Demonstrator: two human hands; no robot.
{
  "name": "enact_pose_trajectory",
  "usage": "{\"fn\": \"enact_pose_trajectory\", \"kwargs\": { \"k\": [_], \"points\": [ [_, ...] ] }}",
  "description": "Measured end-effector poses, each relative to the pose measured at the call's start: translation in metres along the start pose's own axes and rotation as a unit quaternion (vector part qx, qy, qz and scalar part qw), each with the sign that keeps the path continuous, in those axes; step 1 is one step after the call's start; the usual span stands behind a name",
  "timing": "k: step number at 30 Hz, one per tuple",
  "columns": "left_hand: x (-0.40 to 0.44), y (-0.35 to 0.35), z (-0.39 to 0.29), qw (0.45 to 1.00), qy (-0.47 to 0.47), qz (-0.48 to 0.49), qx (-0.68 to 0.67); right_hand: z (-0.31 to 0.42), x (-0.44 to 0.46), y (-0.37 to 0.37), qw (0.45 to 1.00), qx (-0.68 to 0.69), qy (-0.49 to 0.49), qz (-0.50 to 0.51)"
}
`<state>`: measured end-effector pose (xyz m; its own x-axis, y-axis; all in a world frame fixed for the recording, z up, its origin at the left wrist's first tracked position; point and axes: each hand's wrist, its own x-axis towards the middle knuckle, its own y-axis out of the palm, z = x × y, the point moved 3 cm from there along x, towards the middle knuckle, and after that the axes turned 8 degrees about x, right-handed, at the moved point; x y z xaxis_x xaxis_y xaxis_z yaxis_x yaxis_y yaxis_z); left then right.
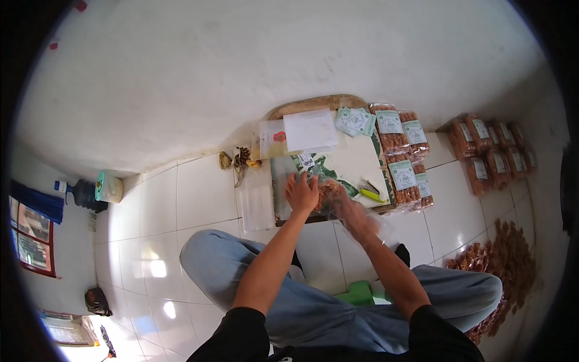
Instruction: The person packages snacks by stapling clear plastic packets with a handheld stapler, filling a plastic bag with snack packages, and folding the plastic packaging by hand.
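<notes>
A clear plastic bag (329, 190) with brown, crunchy-looking snack pieces in it lies between my hands above the low table (374, 158). My left hand (303, 194) grips the bag's left end, near a printed label (306, 160). At the other end is my right hand (357, 218), blurred, with loose clear film around it and its fingers partly hidden by the snacks and plastic. A lime-green stapler (372, 195) rests on the tabletop just right of the bag.
White sheets (310, 130) and green-white labels (356, 122) lie at the table's back. Labelled snack packs (403, 175) line its right side. More packs (491, 151) stand by the wall, with loose brown snacks (509, 259) nearer me. A green stool (356, 294) sits between my legs.
</notes>
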<state>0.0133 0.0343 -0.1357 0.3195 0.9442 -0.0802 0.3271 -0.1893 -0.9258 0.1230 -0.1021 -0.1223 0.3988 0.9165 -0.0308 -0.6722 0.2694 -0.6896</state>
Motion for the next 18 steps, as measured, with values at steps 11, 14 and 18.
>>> {"fn": "enact_pose_trajectory", "kwargs": {
  "k": [11, 14, 18],
  "points": [
    [-0.004, -0.006, -0.001, 0.999, 0.026, -0.039, -0.012, -0.036, 0.036, 0.034, 0.978, 0.202, 0.036, -0.028],
    [0.005, -0.017, 0.002, 0.993, 0.092, -0.058, -0.034, -0.042, 0.042, 0.043, 0.988, 0.147, 0.021, -0.041],
    [0.006, -0.028, -0.016, 0.947, 0.308, -0.083, -0.042, -0.026, 0.03, 0.041, 0.883, 0.441, 0.151, -0.057]
  ]
}}
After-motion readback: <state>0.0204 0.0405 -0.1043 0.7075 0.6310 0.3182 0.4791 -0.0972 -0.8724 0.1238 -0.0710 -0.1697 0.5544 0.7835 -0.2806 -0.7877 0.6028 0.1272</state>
